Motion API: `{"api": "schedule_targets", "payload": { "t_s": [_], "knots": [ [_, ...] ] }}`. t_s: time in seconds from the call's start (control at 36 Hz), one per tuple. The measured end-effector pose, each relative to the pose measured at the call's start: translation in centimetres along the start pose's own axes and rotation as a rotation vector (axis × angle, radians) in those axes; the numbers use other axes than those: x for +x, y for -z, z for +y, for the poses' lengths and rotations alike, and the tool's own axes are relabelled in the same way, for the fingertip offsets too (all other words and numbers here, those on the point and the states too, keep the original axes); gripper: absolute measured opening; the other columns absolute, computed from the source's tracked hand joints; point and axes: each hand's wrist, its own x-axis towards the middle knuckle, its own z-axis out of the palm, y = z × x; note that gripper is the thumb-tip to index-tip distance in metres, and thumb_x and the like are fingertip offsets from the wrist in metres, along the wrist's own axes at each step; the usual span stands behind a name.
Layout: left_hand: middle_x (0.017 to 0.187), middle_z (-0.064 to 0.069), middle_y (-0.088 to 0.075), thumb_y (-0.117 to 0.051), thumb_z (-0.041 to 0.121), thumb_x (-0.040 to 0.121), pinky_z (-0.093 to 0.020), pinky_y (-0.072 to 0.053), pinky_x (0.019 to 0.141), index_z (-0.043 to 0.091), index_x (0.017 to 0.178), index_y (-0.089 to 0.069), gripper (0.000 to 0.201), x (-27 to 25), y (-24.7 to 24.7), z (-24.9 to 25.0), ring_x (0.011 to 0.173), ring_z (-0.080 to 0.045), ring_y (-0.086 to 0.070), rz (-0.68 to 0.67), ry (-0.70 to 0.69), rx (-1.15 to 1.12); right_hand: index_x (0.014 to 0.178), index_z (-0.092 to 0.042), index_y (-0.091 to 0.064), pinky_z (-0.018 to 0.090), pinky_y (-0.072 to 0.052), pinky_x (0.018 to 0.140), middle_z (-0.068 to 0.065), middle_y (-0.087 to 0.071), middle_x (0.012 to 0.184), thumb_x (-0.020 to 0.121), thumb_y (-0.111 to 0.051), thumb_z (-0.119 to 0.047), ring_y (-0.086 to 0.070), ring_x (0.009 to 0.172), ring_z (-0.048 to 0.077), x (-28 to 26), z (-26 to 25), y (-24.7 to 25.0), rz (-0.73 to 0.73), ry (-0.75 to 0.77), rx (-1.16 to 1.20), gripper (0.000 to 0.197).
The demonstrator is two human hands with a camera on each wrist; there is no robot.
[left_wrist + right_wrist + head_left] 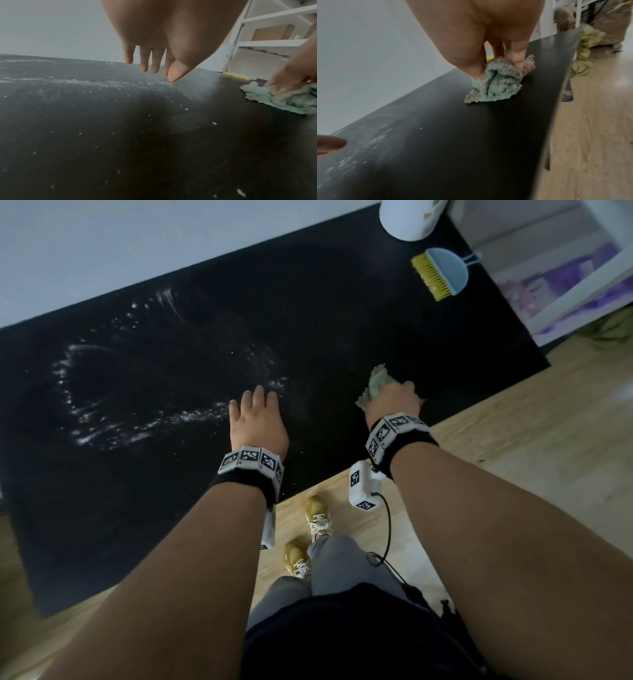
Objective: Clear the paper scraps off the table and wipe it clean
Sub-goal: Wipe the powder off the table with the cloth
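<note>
The black table [342,320] carries a ring of white crumbs and smears [102,405] on its left half. My right hand [394,398] grips a crumpled green cloth [376,385] and holds it down on the table near the front edge; the right wrist view shows the cloth [494,83] bunched under my fingers [515,56]. My left hand [257,416] hovers just above the table with straight fingers and holds nothing. Its fingers [144,60] point down at the crumb trail [102,83], and the cloth [283,98] lies at the right.
A blue hand brush with yellow bristles [442,273] lies at the back right of the table, beside a white bin [411,217]. A white shelf frame [582,268] stands right of the table. Wooden floor [548,440] and my shoes [318,518] are below the front edge.
</note>
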Motion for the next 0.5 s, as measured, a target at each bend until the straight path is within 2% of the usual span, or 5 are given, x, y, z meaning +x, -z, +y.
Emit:
{"api": "schedule_targets", "payload": {
  "t_s": [0.08, 0.19, 0.33, 0.42, 0.5],
  "knots": [
    [0.158, -0.009, -0.021, -0.039, 0.012, 0.095, -0.046, -0.012, 0.120, 0.013, 0.150, -0.028, 0.055, 0.4, 0.1, -1.1, 0.145, -0.027, -0.017, 0.000, 0.037, -0.007, 0.109, -0.006, -0.065, 0.038, -0.045, 0.092, 0.013, -0.052, 0.121, 0.089, -0.056, -0.021, -0.053, 0.110, 0.031, 0.0, -2.9, -0.2, -0.033, 0.071, 0.050, 0.027],
    [0.159, -0.009, -0.020, -0.037, 0.011, 0.096, -0.047, -0.011, 0.120, 0.013, 0.150, -0.028, 0.055, 0.8, 0.5, -3.0, 0.146, -0.027, -0.016, -0.004, 0.100, -0.021, 0.112, -0.005, -0.065, 0.043, -0.050, 0.092, 0.013, -0.048, 0.123, 0.088, -0.059, -0.018, -0.052, 0.113, 0.035, -0.4, -7.4, -0.8, -0.065, 0.176, 0.097, 0.028],
    [0.158, -0.009, -0.021, -0.041, 0.014, 0.096, -0.047, -0.013, 0.120, 0.014, 0.149, -0.028, 0.055, 0.7, 0.7, -5.6, 0.145, -0.027, -0.017, 0.005, 0.185, 0.004, 0.118, -0.010, -0.062, 0.040, -0.050, 0.089, 0.011, -0.048, 0.124, 0.091, -0.054, -0.015, -0.051, 0.113, 0.032, -1.0, -12.2, -1.1, -0.079, 0.369, 0.072, 0.029],
    [0.158, -0.008, -0.022, -0.043, 0.014, 0.095, -0.047, -0.014, 0.119, 0.014, 0.149, -0.029, 0.056, 0.5, 0.9, -7.2, 0.145, -0.027, -0.018, 0.011, 0.235, 0.005, 0.115, -0.011, -0.066, 0.037, -0.048, 0.086, 0.008, -0.047, 0.124, 0.094, -0.051, -0.015, -0.048, 0.116, 0.030, -1.2, -14.5, -1.4, -0.086, 0.423, 0.063, 0.027],
    [0.157, -0.008, -0.023, -0.043, 0.014, 0.095, -0.047, -0.014, 0.119, 0.014, 0.148, -0.031, 0.054, 0.2, 1.1, -8.5, 0.145, -0.028, -0.019, 0.024, 0.278, -0.001, 0.120, -0.011, -0.063, 0.036, -0.048, 0.094, 0.006, -0.047, 0.128, 0.092, -0.056, -0.014, -0.042, 0.126, 0.029, -1.5, -15.9, -1.7, -0.105, 0.457, 0.055, 0.029]
  ]
}}
